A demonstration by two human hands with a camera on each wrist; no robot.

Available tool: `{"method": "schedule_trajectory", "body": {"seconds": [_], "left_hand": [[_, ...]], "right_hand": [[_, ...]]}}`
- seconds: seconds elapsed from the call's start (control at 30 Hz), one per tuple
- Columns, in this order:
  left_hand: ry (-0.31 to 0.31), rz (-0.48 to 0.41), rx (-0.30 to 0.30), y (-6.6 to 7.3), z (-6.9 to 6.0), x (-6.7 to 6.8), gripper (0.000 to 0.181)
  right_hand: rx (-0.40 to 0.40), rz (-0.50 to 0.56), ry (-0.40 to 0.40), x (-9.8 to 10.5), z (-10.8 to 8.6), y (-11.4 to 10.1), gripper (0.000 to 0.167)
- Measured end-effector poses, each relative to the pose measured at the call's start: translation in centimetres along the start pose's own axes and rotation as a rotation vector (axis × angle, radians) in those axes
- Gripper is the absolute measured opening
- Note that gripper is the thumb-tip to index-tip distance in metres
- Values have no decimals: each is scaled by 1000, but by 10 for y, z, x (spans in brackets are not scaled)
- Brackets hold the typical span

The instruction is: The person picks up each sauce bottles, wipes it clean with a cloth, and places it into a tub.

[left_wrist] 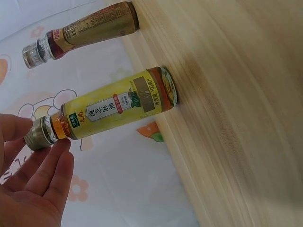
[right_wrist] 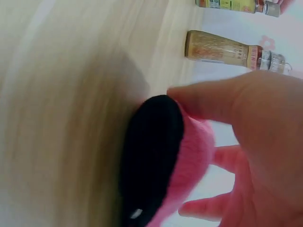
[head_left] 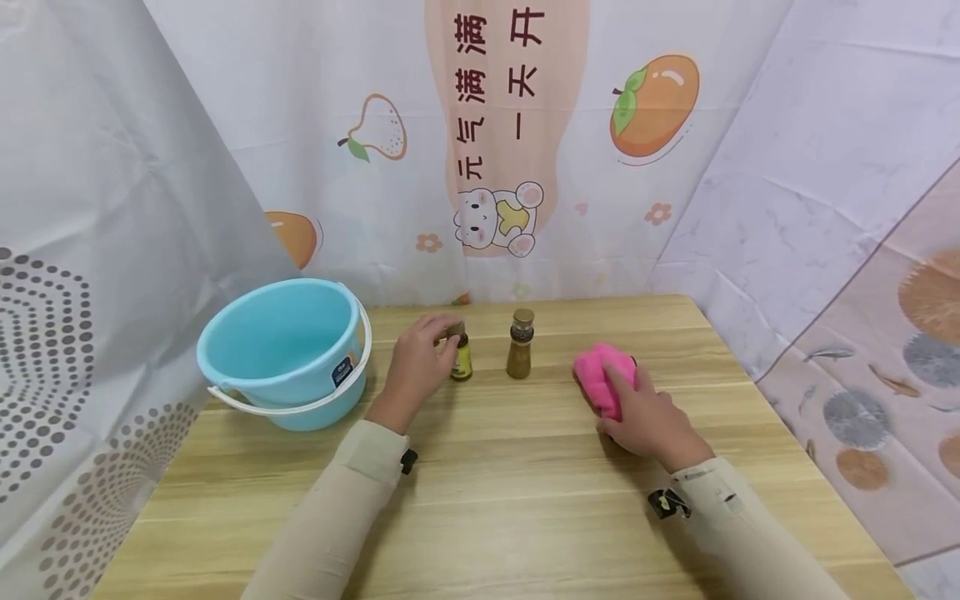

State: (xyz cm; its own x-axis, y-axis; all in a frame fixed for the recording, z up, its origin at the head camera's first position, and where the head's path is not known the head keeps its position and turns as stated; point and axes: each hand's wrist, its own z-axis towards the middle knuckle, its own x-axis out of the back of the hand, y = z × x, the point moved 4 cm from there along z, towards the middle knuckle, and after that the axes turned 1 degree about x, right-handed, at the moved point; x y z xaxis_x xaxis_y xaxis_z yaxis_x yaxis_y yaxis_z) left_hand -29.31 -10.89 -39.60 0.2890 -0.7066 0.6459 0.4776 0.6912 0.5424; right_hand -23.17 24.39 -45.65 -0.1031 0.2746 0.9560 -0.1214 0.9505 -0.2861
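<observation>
My left hand (head_left: 417, 363) has its thumb and fingers about the metal cap of a sesame oil bottle (left_wrist: 111, 106), which has a yellow label and stands upright on the table. To its right stands a second glass bottle (head_left: 519, 346) with a brownish body and a metal cap, touched by neither hand. My right hand (head_left: 647, 414) grips a soft, fuzzy pink thing (head_left: 597, 379) at the right side of the table. In the right wrist view this pink thing shows a black oval face towards the camera; its kind is unclear.
A light blue bucket (head_left: 347, 396) with a white handle stands at the left of the table. The wood-grain table (head_left: 480, 517) ends at the back against a printed curtain (head_left: 315, 133). More sheets hang at both sides.
</observation>
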Motion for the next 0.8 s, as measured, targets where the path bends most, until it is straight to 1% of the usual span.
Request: {"method": "schedule_trajectory", "body": {"seconds": [0.07,0.3,0.4,0.47,0.57,0.67,0.7,0.8], "left_hand": [[-2,-4,12,0,1,0,24],[-24,-13,45,4,3,1,24],[-21,-22,58,5,3,2,24],[-15,-29,59,5,2,2,24],[-2,-24,46,6,1,1,22],[22,-18,24,6,1,-1,17],[34,-13,17,5,0,-1,16],[66,-6,0,3,-1,-3,15]], "right_hand": [[4,2,7,-4,2,0,92],[46,-19,80,-11,12,-5,78],[92,-25,124,-8,18,-7,66],[106,-40,155,-6,24,-7,57],[89,-58,195,-1,31,-6,46],[65,-58,203,0,35,-5,26],[65,-49,206,0,36,-5,25],[80,-24,225,-3,35,-5,42]]}}
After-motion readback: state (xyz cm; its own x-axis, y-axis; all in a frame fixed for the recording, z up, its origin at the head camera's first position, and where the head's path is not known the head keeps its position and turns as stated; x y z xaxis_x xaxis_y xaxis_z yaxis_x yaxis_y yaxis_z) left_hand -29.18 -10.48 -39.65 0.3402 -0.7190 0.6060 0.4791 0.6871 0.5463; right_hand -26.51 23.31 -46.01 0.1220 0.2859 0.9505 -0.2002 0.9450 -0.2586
